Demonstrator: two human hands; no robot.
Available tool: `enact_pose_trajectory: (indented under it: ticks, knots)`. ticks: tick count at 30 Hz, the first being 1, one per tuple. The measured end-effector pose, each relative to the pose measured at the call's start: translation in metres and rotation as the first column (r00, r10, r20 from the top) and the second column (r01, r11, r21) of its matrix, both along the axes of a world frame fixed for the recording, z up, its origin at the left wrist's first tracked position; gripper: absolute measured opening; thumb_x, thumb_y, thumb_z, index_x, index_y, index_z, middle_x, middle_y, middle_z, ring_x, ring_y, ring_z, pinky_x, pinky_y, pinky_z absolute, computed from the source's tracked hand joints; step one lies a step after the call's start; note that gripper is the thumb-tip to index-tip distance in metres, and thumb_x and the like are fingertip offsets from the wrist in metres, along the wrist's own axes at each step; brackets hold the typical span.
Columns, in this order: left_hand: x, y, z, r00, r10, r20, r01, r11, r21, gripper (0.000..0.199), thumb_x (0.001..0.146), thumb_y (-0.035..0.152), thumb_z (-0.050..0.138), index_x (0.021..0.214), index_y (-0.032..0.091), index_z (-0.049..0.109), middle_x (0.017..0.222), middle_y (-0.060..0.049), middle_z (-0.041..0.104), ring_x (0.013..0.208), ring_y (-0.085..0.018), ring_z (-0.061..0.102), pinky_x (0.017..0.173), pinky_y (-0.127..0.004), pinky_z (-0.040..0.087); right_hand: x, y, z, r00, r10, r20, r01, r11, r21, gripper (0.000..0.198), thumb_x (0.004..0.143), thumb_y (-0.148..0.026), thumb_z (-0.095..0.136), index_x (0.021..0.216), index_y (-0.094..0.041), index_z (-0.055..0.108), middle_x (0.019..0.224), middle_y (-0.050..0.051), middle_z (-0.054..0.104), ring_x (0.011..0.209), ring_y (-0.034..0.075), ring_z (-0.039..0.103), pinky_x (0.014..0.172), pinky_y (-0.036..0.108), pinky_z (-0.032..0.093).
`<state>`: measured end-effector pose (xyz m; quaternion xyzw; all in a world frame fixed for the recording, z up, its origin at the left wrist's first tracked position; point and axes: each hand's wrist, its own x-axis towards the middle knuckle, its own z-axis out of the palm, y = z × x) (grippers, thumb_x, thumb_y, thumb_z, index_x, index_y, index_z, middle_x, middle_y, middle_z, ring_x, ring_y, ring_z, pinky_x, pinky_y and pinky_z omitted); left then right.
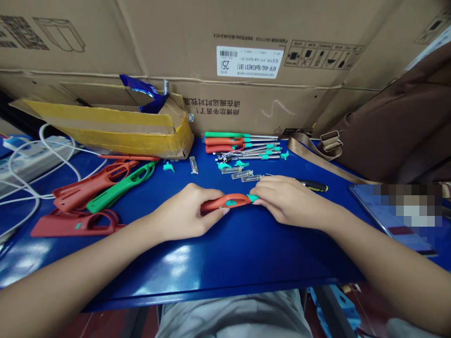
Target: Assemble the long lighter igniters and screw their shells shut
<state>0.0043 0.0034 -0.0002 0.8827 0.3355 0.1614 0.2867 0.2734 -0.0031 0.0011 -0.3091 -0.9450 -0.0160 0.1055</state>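
Note:
An orange-red utility lighter [239, 200] with teal parts is held level above the blue table, close to its middle. My left hand [186, 212] is closed around its handle end. My right hand [287, 202] pinches the teal collar at the other end; the fingers hide what lies beyond it. Behind my hands are several clear fuel tanks [242, 174], small teal triggers [168, 166] and a row of lighters and metal tubes [243, 141]. Left of my left hand lie a green handle shell [118, 188] and red shells [75, 223].
An open cardboard box with yellow tape [123, 129] stands at the back left, near a power strip [45, 159] with white cables. A black-and-yellow screwdriver [315, 186] lies beyond my right hand. To the right are a tablet-like device [391, 216], a tan strap [331, 164] and a brown bag [394, 122].

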Motion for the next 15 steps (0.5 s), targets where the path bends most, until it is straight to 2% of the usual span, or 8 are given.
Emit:
enact_pose_trajectory:
  ticks: [2, 4, 7, 9, 12, 15]
  knots:
    - [0.0019, 0.0001, -0.0018, 0.998, 0.047, 0.052, -0.036, 0.980, -0.195, 0.031, 0.096, 0.039, 0.057, 0.078, 0.015, 0.065, 0.062, 0.003, 0.062, 0.054, -0.010, 0.052, 0.050, -0.020, 0.037, 0.0005, 0.0003, -0.0013, 0.999, 0.025, -0.039, -0.023, 0.998, 0.059, 0.028, 0.104, -0.021, 0.044, 0.096, -0.014, 0.070, 0.082, 0.009, 0.069, 0.077, 0.021, 0.057, 0.076, 0.034, 0.046]
    - [0.0029, 0.0005, -0.0021, 0.993, 0.083, 0.087, -0.048, 0.938, -0.343, 0.034, 0.095, 0.041, 0.059, 0.076, 0.014, 0.067, 0.064, 0.001, 0.067, 0.056, -0.010, 0.055, 0.052, -0.020, 0.040, 0.0015, 0.0003, -0.0016, 0.996, 0.046, -0.073, -0.038, 0.994, 0.107, 0.029, 0.104, -0.019, 0.044, 0.097, -0.013, 0.071, 0.084, 0.010, 0.070, 0.077, 0.022, 0.057, 0.077, 0.034, 0.048]
    - [0.0029, 0.0010, -0.0018, 0.990, 0.093, 0.104, -0.043, 0.914, -0.404, 0.037, 0.095, 0.042, 0.059, 0.073, 0.014, 0.067, 0.063, 0.000, 0.067, 0.056, -0.010, 0.055, 0.053, -0.020, 0.041, 0.0020, -0.0001, -0.0018, 0.994, 0.066, -0.088, -0.054, 0.990, 0.133, 0.028, 0.103, -0.018, 0.045, 0.097, -0.011, 0.071, 0.083, 0.011, 0.070, 0.077, 0.022, 0.057, 0.077, 0.035, 0.048]
    - [0.0026, 0.0011, -0.0029, 0.993, 0.080, 0.084, -0.046, 0.936, -0.349, 0.036, 0.096, 0.041, 0.058, 0.075, 0.014, 0.067, 0.064, 0.000, 0.066, 0.056, -0.011, 0.055, 0.053, -0.021, 0.040, 0.0010, -0.0004, -0.0022, 0.996, 0.061, -0.065, -0.052, 0.991, 0.124, 0.028, 0.103, -0.019, 0.045, 0.098, -0.011, 0.071, 0.084, 0.011, 0.070, 0.078, 0.023, 0.058, 0.078, 0.036, 0.048]
    - [0.0023, 0.0002, -0.0056, 0.999, 0.029, -0.025, -0.031, 0.995, -0.090, 0.027, 0.096, 0.035, 0.057, 0.081, 0.015, 0.068, 0.063, 0.001, 0.062, 0.057, -0.012, 0.054, 0.055, -0.024, 0.039, -0.0014, -0.0012, -0.0012, 0.999, 0.012, 0.033, -0.013, 0.999, 0.038, 0.025, 0.103, -0.025, 0.050, 0.098, -0.014, 0.072, 0.086, 0.009, 0.071, 0.082, 0.024, 0.061, 0.082, 0.038, 0.048]
    - [0.0021, -0.0011, -0.0060, 0.996, -0.011, -0.087, 0.022, 0.993, 0.119, 0.019, 0.094, 0.026, 0.057, 0.101, 0.016, 0.072, 0.082, -0.003, 0.068, 0.072, -0.016, 0.062, 0.067, -0.027, 0.045, -0.0008, -0.0012, 0.0042, 0.992, -0.062, 0.114, 0.072, 0.994, -0.078, 0.018, 0.100, -0.027, 0.056, 0.096, -0.016, 0.070, 0.090, 0.007, 0.071, 0.085, 0.024, 0.064, 0.083, 0.038, 0.046]
